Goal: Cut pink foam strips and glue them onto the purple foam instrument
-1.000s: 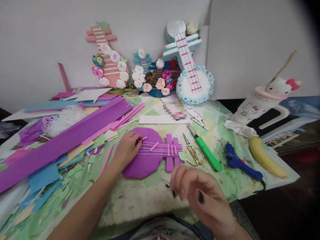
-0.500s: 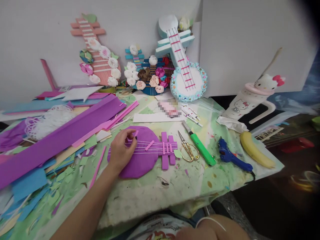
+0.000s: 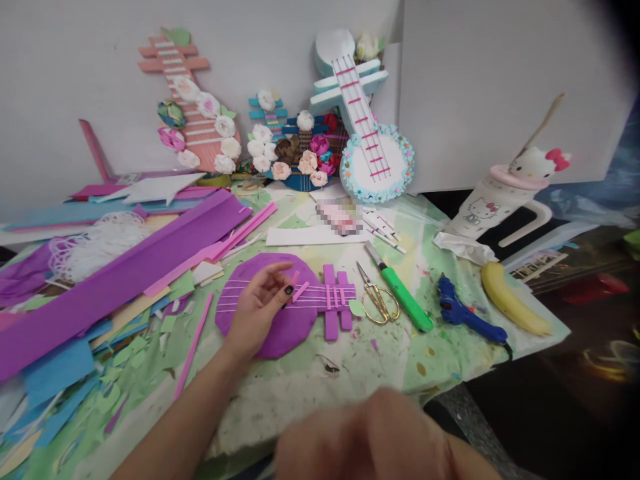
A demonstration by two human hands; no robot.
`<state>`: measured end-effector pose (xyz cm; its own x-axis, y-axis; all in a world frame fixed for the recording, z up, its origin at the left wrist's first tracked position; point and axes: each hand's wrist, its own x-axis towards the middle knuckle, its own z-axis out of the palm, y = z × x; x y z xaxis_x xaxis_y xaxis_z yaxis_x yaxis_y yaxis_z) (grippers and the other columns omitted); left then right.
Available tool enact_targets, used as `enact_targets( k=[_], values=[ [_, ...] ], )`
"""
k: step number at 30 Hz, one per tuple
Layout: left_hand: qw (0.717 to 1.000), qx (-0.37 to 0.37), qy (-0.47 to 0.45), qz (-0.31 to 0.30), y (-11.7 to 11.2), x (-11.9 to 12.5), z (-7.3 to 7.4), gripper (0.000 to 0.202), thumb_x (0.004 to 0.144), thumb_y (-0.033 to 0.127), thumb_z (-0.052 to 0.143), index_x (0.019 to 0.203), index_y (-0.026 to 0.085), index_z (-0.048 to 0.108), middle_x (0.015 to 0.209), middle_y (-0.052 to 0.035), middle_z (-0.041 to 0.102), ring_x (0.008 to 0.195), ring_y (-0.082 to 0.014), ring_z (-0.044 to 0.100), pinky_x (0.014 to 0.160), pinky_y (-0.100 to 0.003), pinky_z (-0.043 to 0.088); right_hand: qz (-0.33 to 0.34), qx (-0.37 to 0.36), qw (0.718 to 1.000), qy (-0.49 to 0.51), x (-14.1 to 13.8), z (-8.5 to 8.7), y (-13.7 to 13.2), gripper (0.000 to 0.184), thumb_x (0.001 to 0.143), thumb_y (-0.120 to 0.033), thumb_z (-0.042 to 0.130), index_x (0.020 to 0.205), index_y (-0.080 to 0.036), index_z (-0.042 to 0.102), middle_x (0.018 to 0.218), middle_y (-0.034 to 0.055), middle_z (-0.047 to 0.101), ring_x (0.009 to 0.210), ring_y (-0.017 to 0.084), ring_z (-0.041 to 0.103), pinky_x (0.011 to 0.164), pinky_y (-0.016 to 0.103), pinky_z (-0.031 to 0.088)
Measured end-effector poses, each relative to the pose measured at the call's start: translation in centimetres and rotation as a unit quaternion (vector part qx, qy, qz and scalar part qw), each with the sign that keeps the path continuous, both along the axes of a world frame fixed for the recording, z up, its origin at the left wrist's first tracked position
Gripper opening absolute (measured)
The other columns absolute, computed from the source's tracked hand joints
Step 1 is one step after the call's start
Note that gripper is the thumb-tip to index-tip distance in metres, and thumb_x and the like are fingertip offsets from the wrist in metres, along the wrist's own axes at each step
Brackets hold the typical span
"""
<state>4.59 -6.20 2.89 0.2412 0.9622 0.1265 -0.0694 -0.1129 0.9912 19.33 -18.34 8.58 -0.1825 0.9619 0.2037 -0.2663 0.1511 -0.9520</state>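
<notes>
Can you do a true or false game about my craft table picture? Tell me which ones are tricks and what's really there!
1. The left hand is over the guitar shape. True.
2. The gold-handled scissors lie between the guitar shape and the green cutter. True.
3. A hand is holding the scissors. False: they lie on the table.
4. The blue glue gun lies between the cutter and the banana. True.
5. The banana is peeled and cut in half. False: it is whole, in its yellow skin.
6. The guitar shape is bright orange. False: it is purple.
</notes>
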Motion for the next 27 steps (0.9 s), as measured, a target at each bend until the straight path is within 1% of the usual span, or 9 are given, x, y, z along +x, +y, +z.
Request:
enact_targets(
  k=[1, 3, 5, 6, 9, 13, 16, 21, 27],
  values=[
    [0.998, -0.047, -0.050, -0.014, -0.4, 0.2, 0.2, 0.036, 0.076, 0.028, 0.068, 0.109, 0.020, 0.058, 0.081, 0.0003, 0.056, 0.069, -0.0097, 0.053, 0.062, -0.021, 0.045, -0.013, 0.016, 1.000, 0.009, 0.1, 0.4, 0.4, 0.026, 0.068, -0.062, 0.064, 0.066, -0.036, 0.063, 0.059, 0.0030, 0.056, 0.073, 0.023, 0.058, 0.063, 0.036, 0.045],
    [0.980, -0.132, -0.144, -0.033, -1.3, 0.8, 0.6, 0.038, 0.070, 0.024, 0.074, 0.104, 0.019, 0.058, 0.080, 0.0009, 0.058, 0.067, -0.0078, 0.053, 0.063, -0.019, 0.045, -0.094, 0.054, 0.994, 0.012, 0.2, 0.1, 1.4, 0.016, 0.079, -0.044, 0.064, 0.072, -0.029, 0.063, 0.067, 0.0014, 0.058, 0.072, 0.019, 0.057, 0.066, 0.034, 0.045],
    [0.958, -0.197, -0.204, -0.052, -2.3, 1.4, 0.9, 0.038, 0.066, 0.022, 0.077, 0.100, 0.019, 0.059, 0.078, 0.0012, 0.059, 0.066, -0.0073, 0.055, 0.064, -0.018, 0.045, -0.212, 0.066, 0.975, -0.028, 0.2, -1.3, 2.7, 0.001, 0.082, -0.025, 0.063, 0.083, -0.025, 0.063, 0.080, 0.0014, 0.060, 0.078, 0.016, 0.056, 0.074, 0.032, 0.045],
    [0.947, -0.220, -0.225, -0.062, -2.8, 1.7, 1.0, 0.037, 0.066, 0.021, 0.077, 0.098, 0.019, 0.059, 0.077, 0.0015, 0.059, 0.065, -0.0070, 0.055, 0.064, -0.018, 0.046, -0.244, 0.057, 0.967, -0.047, 0.2, -2.1, 3.3, 0.007, 0.081, -0.021, 0.063, 0.088, -0.024, 0.063, 0.087, 0.0018, 0.061, 0.083, 0.016, 0.056, 0.076, 0.032, 0.044],
    [0.925, -0.265, -0.258, -0.090, -4.0, 2.8, 0.9, 0.031, 0.068, 0.019, 0.076, 0.094, 0.018, 0.059, 0.077, 0.0014, 0.059, 0.066, -0.0070, 0.055, 0.068, -0.020, 0.047, -0.244, 0.007, 0.969, -0.038, 0.2, -3.9, 4.5, 0.018, 0.080, -0.021, 0.064, 0.098, -0.023, 0.061, 0.095, 0.0027, 0.063, 0.089, 0.016, 0.058, 0.078, 0.030, 0.045],
    [0.915, -0.288, -0.261, -0.110, -4.8, 3.6, 0.5, 0.027, 0.070, 0.017, 0.074, 0.092, 0.017, 0.058, 0.079, 0.0003, 0.059, 0.069, -0.0073, 0.055, 0.069, -0.019, 0.046, -0.214, -0.051, 0.975, 0.025, 0.4, -4.0, 4.6, 0.018, 0.074, -0.021, 0.069, 0.091, -0.022, 0.061, 0.084, 0.0005, 0.066, 0.077, 0.013, 0.060, 0.068, 0.025, 0.048],
    [0.937, -0.241, -0.221, -0.119, -4.9, 3.3, 0.3, 0.030, 0.073, 0.019, 0.072, 0.099, 0.020, 0.058, 0.080, -0.0003, 0.061, 0.072, -0.0098, 0.057, 0.072, -0.022, 0.046, -0.209, -0.093, 0.972, 0.056, 0.7, -3.6, 4.3, 0.022, 0.069, -0.020, 0.073, 0.087, -0.021, 0.061, 0.076, -0.0010, 0.066, 0.070, 0.012, 0.060, 0.061, 0.023, 0.047],
    [0.988, -0.058, -0.069, -0.126, -4.8, 2.0, 0.6, 0.044, 0.070, 0.016, 0.074, 0.111, 0.026, 0.059, 0.091, -0.0026, 0.064, 0.086, -0.0162, 0.060, 0.078, -0.027, 0.048, -0.218, -0.109, 0.967, 0.070, 1.0, -3.6, 4.3, 0.027, 0.062, -0.013, 0.075, 0.083, -0.021, 0.060, 0.069, -0.0040, 0.065, 0.062, 0.009, 0.058, 0.061, 0.022, 0.048],
    [0.985, 0.119, 0.089, -0.088, -4.5, 1.4, 0.8, 0.037, 0.075, 0.018, 0.069, 0.111, 0.028, 0.063, 0.099, -0.0043, 0.067, 0.091, -0.0185, 0.060, 0.079, -0.029, 0.049, -0.214, -0.131, 0.965, 0.070, 0.9, -3.5, 4.5, 0.028, 0.058, -0.011, 0.074, 0.079, -0.021, 0.059, 0.065, -0.0043, 0.065, 0.060, 0.010, 0.059, 0.059, 0.021, 0.048]
  ],
)
